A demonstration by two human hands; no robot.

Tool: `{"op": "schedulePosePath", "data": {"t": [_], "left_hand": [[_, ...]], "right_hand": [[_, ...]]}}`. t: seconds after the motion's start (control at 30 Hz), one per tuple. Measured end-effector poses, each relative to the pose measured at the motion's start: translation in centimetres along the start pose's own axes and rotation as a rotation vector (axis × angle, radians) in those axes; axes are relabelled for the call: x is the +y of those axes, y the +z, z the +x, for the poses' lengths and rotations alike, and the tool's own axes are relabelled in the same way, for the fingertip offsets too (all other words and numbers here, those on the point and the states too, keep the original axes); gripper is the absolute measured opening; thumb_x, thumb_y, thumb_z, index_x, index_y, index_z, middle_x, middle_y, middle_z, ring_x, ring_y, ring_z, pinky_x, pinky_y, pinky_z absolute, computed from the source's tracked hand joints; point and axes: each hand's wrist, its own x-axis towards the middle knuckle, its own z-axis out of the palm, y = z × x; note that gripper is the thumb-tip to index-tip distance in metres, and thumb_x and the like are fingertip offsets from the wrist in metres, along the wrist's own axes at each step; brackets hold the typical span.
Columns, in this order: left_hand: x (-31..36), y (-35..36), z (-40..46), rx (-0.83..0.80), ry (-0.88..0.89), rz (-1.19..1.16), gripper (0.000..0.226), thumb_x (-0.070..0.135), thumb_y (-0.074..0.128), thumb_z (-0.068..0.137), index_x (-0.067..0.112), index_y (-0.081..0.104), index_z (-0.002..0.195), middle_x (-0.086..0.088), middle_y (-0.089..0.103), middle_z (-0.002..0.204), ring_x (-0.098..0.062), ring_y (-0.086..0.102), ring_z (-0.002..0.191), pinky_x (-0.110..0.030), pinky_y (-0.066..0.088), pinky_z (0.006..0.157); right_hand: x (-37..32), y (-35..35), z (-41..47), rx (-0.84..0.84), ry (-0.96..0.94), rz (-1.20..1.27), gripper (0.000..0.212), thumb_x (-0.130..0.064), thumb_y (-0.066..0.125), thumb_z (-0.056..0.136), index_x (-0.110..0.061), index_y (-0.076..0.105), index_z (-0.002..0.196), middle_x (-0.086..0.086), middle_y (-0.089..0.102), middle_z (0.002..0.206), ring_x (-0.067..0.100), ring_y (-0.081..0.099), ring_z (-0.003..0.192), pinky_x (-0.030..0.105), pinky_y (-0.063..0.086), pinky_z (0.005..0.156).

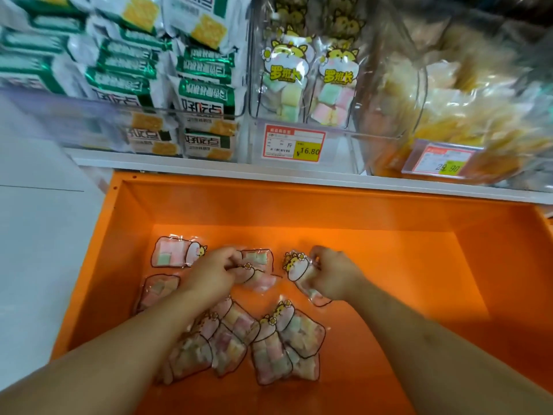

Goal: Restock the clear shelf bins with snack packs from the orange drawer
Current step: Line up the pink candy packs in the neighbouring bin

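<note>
Grabbing marshmallow packs out of the orange drawer point(493, 265)

Left hand point(209, 274) and right hand point(332, 277) each pinch one pack; I'd grab by the edges, then lift to the middle bin point(302, 124).

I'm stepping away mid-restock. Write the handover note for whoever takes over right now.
Left hand: grips a marshmallow pack in the orange drawer.
Right hand: grips another pack there.
Loose packs lie on the drawer floor, two more at the left.
Middle clear bin, tagged 16.80, holds a few matching packs upright.
Done: both packs grasped. Left: lift them into that bin, then move the rest.
</note>
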Motion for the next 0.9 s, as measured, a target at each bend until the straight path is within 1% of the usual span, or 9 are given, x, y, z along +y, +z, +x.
{"op": "schedulePosePath", "data": {"t": [0.1,0.17,0.27,0.33,0.47,0.57,0.67,0.77,0.9], "left_hand": [[3.6,-3.2,-1.4,0.011,0.112,-0.005,0.018,0.018,0.073,0.097,0.032,0.065,0.090,0.015,0.073,0.099,-0.013,0.070,0.095,-0.032,0.056,0.082],[6.4,-5.8,-3.0,0.017,0.185,0.039,0.018,0.018,0.073,0.097,0.033,0.066,0.091,0.018,0.070,0.097,-0.009,0.069,0.093,-0.026,0.050,0.071],[10.7,-9.9,-6.7,0.045,0.301,0.145,0.020,0.019,0.080,0.091,0.035,0.070,0.085,0.020,0.070,0.096,-0.003,0.065,0.094,-0.031,0.053,0.080],[13.3,-12.3,-9.7,0.013,0.357,0.169,0.019,0.017,0.082,0.089,0.033,0.073,0.084,0.018,0.071,0.096,-0.002,0.066,0.094,-0.034,0.055,0.088],[16.5,-16.4,-15.8,0.037,0.408,0.027,0.019,0.015,0.080,0.091,0.032,0.078,0.083,0.013,0.075,0.092,0.001,0.066,0.086,-0.028,0.050,0.079],[17.1,-18.0,-19.3,-0.054,0.353,-0.363,0.011,0.008,0.075,0.094,0.019,0.077,0.091,0.000,0.074,0.098,-0.017,0.075,0.093,-0.050,0.063,0.084],[17.5,-18.8,-21.0,-0.230,0.366,-0.782,0.005,0.001,0.067,0.097,0.003,0.065,0.101,-0.019,0.069,0.108,-0.046,0.067,0.106,-0.070,0.055,0.092],[18.4,-19.1,-21.8,-0.238,0.427,-0.963,0.011,0.004,0.055,0.101,0.006,0.063,0.109,-0.023,0.069,0.126,-0.049,0.066,0.111,-0.059,0.059,0.087],[18.9,-18.2,-21.3,-0.098,0.414,-1.003,0.033,-0.009,0.044,0.100,0.006,0.068,0.117,-0.028,0.068,0.086,-0.031,0.070,0.078,-0.041,0.060,0.062]], "right_hand": [[-1.6,-3.8,-1.8,-0.041,0.016,0.271,0.040,-0.029,0.092,0.079,-0.019,0.054,0.089,-0.003,0.049,0.080,0.014,0.047,0.065,0.028,0.037,0.059],[-2.8,-6.7,-3.8,-0.113,-0.027,0.398,0.054,-0.023,0.091,0.082,-0.019,0.038,0.075,-0.004,0.032,0.074,0.019,0.034,0.066,0.032,0.030,0.064],[-4.8,-11.1,-8.2,-0.145,-0.091,0.430,0.050,-0.023,0.091,0.081,-0.017,0.042,0.076,0.003,0.032,0.077,0.018,0.033,0.075,0.034,0.024,0.072],[-5.9,-13.7,-11.6,-0.169,-0.154,0.464,0.047,-0.023,0.091,0.080,-0.016,0.045,0.076,0.005,0.032,0.078,0.019,0.033,0.074,0.034,0.023,0.070],[-7.9,-17.1,-18.3,-0.165,-0.297,0.601,0.047,-0.017,0.086,0.087,-0.022,0.050,0.058,-0.004,0.037,0.065,0.012,0.036,0.061,0.030,0.027,0.060],[-9.1,-17.5,-20.9,-0.106,-0.380,0.759,0.056,-0.035,0.095,0.075,0.002,0.055,0.086,0.010,0.040,0.081,0.025,0.039,0.076,0.037,0.027,0.073],[-10.4,-17.6,-21.8,-0.078,-0.494,0.911,0.070,-0.031,0.096,0.073,0.009,0.061,0.119,0.034,0.065,0.115,0.047,0.064,0.102,0.058,0.050,0.098],[-11.7,-17.9,-22.4,-0.097,-0.527,1.116,0.043,-0.015,0.085,0.078,-0.004,0.075,0.118,0.025,0.073,0.121,0.034,0.073,0.107,0.046,0.058,0.092],[-13.3,-17.3,-22.5,-0.163,-0.528,1.242,0.035,-0.011,0.084,0.079,-0.004,0.077,0.112,0.016,0.075,0.107,0.024,0.075,0.088,0.035,0.063,0.071]]}}
